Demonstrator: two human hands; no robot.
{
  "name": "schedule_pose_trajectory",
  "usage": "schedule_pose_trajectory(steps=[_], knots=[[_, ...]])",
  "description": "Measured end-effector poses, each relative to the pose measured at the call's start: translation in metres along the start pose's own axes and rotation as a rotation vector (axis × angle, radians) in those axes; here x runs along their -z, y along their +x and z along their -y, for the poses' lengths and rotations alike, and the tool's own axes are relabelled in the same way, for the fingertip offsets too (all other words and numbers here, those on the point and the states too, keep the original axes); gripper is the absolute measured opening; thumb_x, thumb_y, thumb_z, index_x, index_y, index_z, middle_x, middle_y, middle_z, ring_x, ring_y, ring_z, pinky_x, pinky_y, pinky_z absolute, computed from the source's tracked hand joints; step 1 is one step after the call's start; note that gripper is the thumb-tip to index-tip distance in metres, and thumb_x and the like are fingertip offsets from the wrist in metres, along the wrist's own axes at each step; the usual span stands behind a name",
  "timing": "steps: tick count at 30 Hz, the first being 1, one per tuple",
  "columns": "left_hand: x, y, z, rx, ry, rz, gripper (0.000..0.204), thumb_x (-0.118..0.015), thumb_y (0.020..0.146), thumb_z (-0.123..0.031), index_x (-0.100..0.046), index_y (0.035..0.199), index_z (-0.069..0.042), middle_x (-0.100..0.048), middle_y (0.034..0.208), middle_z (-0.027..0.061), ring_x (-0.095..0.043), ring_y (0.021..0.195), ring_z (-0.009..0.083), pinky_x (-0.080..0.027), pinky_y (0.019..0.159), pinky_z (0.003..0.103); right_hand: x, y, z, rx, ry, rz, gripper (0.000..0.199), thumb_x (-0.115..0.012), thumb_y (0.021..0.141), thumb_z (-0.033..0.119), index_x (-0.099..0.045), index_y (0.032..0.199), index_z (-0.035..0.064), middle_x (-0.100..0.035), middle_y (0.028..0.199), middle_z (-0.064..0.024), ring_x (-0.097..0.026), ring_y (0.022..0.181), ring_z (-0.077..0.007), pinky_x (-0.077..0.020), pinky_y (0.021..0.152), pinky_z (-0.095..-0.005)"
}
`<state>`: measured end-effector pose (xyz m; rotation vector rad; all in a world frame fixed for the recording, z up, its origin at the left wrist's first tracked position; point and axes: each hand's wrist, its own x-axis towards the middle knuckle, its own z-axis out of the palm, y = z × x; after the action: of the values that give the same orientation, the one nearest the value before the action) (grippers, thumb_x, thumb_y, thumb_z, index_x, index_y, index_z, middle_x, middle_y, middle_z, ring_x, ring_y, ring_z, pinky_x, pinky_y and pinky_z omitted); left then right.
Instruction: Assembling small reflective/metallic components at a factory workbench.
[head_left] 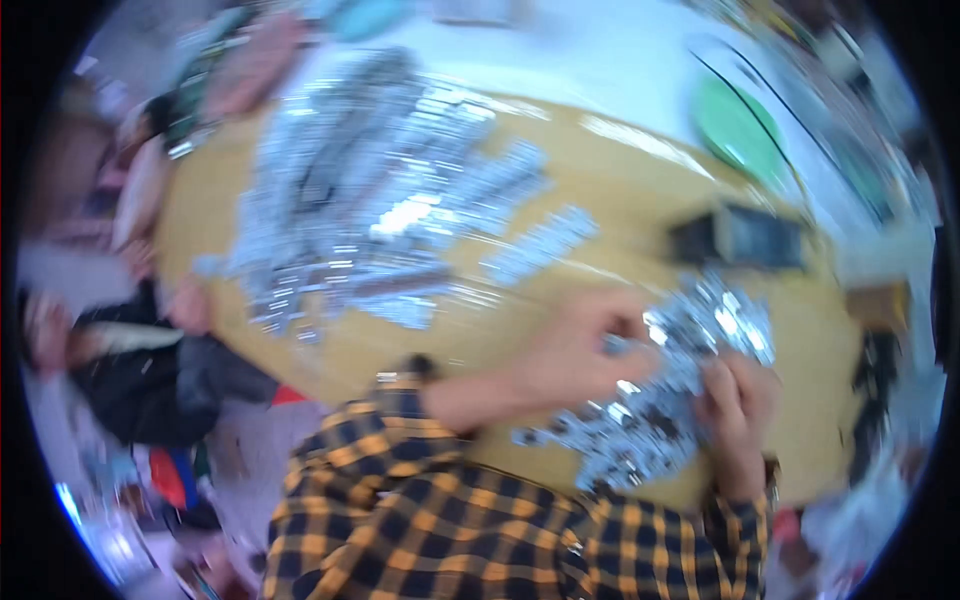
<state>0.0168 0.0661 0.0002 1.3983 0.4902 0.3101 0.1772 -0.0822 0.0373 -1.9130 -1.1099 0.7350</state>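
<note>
Grip's too blurred to tell if our curled left hand (pixel 578 350) and right hand (pixel 740 398) clamp anything at the silvery pieces (pixel 640 442) heaped between them on the tan table (pixel 812 400), so we'd best pinch one lightly, edge-on.

Behind the left hand (pixel 585 350), a long left sleeve (pixel 350 440) ends in a wide cuff (pixel 412 418) at the wrist, checked orange-yellow and near-black. A small dark item (pixel 418 366), too blurred to identify, shows at its edge. Below the right hand (pixel 738 400), a matching right sleeve (pixel 738 545) reaches the wrist, where a dark patch (pixel 771 478) shows indistinctly. Nearer the body than both hands, the checked shirt (pixel 480 530) repeats this pattern.
</note>
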Motion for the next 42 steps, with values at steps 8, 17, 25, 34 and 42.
schedule_pose_trajectory(steps=[8, 17, 25, 34, 42], knots=[[0.0, -0.002, -0.004, -0.427, 0.436, 0.229, 0.021, -0.065, 0.076, -0.02, -0.057, 0.075, 0.0, -0.055, 0.065, 0.0166, -0.056, 0.064, 0.0358, -0.042, 0.056, 0.043, -0.007, -0.011, -0.025, 0.291, -0.055, 0.083, 0.038, -0.051, 0.096, 0.018, -0.045, 0.061, 0.0043, -0.04, 0.05, 0.0019, -0.04, 0.046, -0.0065, -0.0271, 0.044, -0.0247], [-0.009, 0.0, -0.003, -0.418, 0.214, 0.111, 0.02, -0.064, 0.071, -0.016, -0.056, 0.07, 0.002, -0.052, 0.059, 0.0148, -0.052, 0.055, 0.0266, -0.04, 0.053, 0.037, -0.003, -0.008, -0.023, 0.233, 0.063, 0.162, 0.023, -0.056, 0.097, 0.015, -0.058, 0.078, 0.0033, -0.051, 0.062, 0.0017, -0.043, 0.054, -0.0053, -0.033, 0.049, -0.0207], [-0.016, 0.003, 0.007, -0.608, 0.282, -0.017, 0.017, -0.065, 0.065, -0.013, -0.056, 0.062, 0.001, -0.054, 0.053, 0.011, -0.055, 0.048, 0.02, -0.039, 0.046, 0.034, -0.006, -0.009, -0.026, 0.172, 0.09, 0.131, 0.022, -0.055, 0.097, 0.015, -0.059, 0.08, 0.0027, -0.052, 0.062, 0.0013, -0.042, 0.052, -0.0047, -0.0324, 0.047, -0.0206], [-0.023, 0.008, 0.021, -0.166, -0.321, 0.299, 0.016, -0.066, 0.083, -0.012, -0.059, 0.076, 0.001, -0.062, 0.064, 0.0058, -0.057, 0.047, 0.0106, -0.042, 0.04, 0.022, -0.013, -0.006, -0.038, -0.066, 0.743, 0.224, 0.032, -0.051, 0.098, 0.023, -0.046, 0.072, 0.0056, -0.043, 0.05, 0.0004, -0.034, 0.034, -0.0067, -0.028, 0.03, -0.0218], [-0.022, 0.008, 0.014, -0.112, -0.339, 0.381, 0.019, -0.067, 0.088, -0.02, -0.061, 0.084, -0.002, -0.062, 0.066, 0.0032, -0.054, 0.05, 0.0063, -0.041, 0.043, 0.019, -0.006, -0.011, -0.019, -0.12, 0.82, 0.278, 0.03, -0.054, 0.094, 0.018, -0.048, 0.07, 0.0018, -0.042, 0.051, -0.0032, -0.034, 0.036, -0.008, -0.0299, 0.032, -0.0236]])
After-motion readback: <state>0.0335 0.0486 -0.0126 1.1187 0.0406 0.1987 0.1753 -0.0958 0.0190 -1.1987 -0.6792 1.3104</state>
